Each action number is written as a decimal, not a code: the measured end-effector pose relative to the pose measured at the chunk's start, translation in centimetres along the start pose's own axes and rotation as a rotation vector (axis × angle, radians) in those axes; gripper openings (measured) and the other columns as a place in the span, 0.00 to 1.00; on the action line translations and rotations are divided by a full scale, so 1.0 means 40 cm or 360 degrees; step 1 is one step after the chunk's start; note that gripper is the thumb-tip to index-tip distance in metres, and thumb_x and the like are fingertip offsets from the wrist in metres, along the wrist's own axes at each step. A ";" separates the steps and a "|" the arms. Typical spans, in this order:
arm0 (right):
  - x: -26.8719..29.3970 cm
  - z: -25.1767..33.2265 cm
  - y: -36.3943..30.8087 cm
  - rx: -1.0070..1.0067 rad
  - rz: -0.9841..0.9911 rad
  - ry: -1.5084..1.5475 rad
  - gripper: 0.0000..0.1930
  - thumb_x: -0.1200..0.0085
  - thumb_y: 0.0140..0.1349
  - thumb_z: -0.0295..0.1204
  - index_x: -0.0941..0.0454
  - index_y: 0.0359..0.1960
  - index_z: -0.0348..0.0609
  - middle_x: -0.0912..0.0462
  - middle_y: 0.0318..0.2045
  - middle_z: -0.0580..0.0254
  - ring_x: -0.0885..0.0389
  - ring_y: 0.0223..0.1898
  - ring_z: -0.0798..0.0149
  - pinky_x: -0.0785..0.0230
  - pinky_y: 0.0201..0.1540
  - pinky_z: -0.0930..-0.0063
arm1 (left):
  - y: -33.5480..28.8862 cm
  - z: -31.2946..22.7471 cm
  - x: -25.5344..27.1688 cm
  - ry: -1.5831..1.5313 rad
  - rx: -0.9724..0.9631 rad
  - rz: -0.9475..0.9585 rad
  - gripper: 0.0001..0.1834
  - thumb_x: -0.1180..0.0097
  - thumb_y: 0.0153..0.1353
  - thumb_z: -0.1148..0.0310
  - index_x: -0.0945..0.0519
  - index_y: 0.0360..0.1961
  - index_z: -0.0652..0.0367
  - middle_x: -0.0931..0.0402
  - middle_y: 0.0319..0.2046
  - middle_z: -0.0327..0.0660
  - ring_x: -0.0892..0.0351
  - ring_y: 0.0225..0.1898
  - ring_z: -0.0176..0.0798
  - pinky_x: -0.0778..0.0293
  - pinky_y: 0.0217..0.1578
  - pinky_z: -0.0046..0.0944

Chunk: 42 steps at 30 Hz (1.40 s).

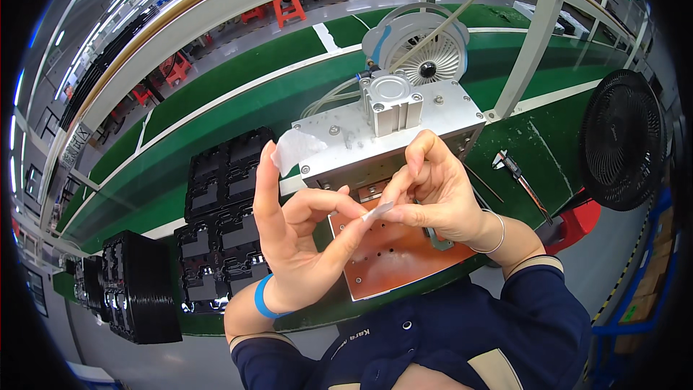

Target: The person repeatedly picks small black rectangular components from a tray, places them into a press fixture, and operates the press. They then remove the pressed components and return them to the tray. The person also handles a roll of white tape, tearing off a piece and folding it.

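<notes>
My left hand and my right hand meet in front of my chest. Between their thumbs and forefingers they pinch a small white strip, one hand at each end. A crumpled translucent film clings by the raised fingertip of my left hand. Below both hands lies an orange-brown plate with several small holes, partly covered by them. Just beyond stands a silver metal press fixture with a pneumatic cylinder on top.
Black molded trays lie on the green bench to the left, beside a tall black stack. A caliper rests at right, near a black fan. A white-blue fan sits behind the fixture; a red stool stands at right.
</notes>
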State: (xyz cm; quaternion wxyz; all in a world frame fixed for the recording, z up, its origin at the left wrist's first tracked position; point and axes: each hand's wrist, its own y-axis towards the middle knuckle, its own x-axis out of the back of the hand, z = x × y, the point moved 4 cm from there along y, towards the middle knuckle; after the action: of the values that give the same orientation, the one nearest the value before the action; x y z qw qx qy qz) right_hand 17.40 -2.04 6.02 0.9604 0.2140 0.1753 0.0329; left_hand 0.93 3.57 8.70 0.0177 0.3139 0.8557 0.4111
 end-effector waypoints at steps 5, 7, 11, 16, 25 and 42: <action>-0.002 -0.004 -0.001 -0.0141 0.0018 0.0187 0.22 0.40 0.57 0.16 0.42 0.41 0.50 0.17 0.36 0.56 0.20 0.37 0.74 0.29 0.40 0.80 | 0.008 0.006 -0.004 -0.0146 0.0106 -0.0009 0.57 0.40 0.54 0.86 0.69 0.72 0.54 0.24 0.38 0.42 0.21 0.37 0.31 0.22 0.49 0.38; 0.001 -0.008 -0.002 -0.0142 0.0012 0.0174 0.22 0.40 0.58 0.17 0.42 0.41 0.51 0.17 0.37 0.56 0.21 0.37 0.74 0.29 0.41 0.80 | 0.008 0.009 -0.007 -0.0292 0.0198 -0.0028 0.56 0.41 0.54 0.88 0.68 0.72 0.57 0.22 0.36 0.44 0.19 0.38 0.34 0.22 0.47 0.38; -0.003 -0.011 0.000 -0.0147 0.0021 0.0201 0.22 0.40 0.58 0.17 0.42 0.41 0.51 0.17 0.37 0.57 0.22 0.36 0.75 0.31 0.40 0.81 | 0.007 0.015 -0.011 -0.0450 0.0221 -0.0039 0.56 0.41 0.54 0.88 0.68 0.72 0.55 0.22 0.35 0.45 0.19 0.38 0.34 0.21 0.46 0.38; -0.003 -0.016 0.000 -0.0176 0.0067 0.0274 0.22 0.40 0.58 0.17 0.42 0.41 0.51 0.18 0.36 0.58 0.22 0.37 0.74 0.31 0.41 0.80 | 0.008 0.012 -0.012 -0.0475 0.0225 0.0028 0.55 0.42 0.54 0.88 0.68 0.72 0.55 0.22 0.35 0.45 0.19 0.38 0.34 0.21 0.46 0.39; -0.020 -0.018 0.002 -0.0214 0.0213 0.0536 0.22 0.42 0.59 0.16 0.44 0.42 0.52 0.20 0.38 0.57 0.22 0.40 0.71 0.32 0.42 0.78 | 0.001 0.016 -0.019 -0.0805 0.0276 0.0125 0.54 0.44 0.57 0.87 0.68 0.72 0.51 0.24 0.38 0.47 0.19 0.42 0.36 0.21 0.47 0.40; -0.016 -0.021 -0.004 -0.0100 0.0287 0.0473 0.22 0.43 0.60 0.16 0.43 0.43 0.53 0.22 0.39 0.59 0.24 0.40 0.73 0.34 0.37 0.82 | 0.015 -0.004 -0.001 -0.0302 0.0310 -0.0069 0.61 0.35 0.51 0.81 0.68 0.73 0.49 0.27 0.38 0.43 0.21 0.32 0.34 0.21 0.45 0.37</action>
State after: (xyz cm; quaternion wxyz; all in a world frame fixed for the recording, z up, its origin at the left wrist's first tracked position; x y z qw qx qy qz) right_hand 16.49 -1.96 5.46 0.9233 0.1915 0.2944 0.1557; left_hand 1.22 3.72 9.23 0.0769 0.3329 0.8926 0.2941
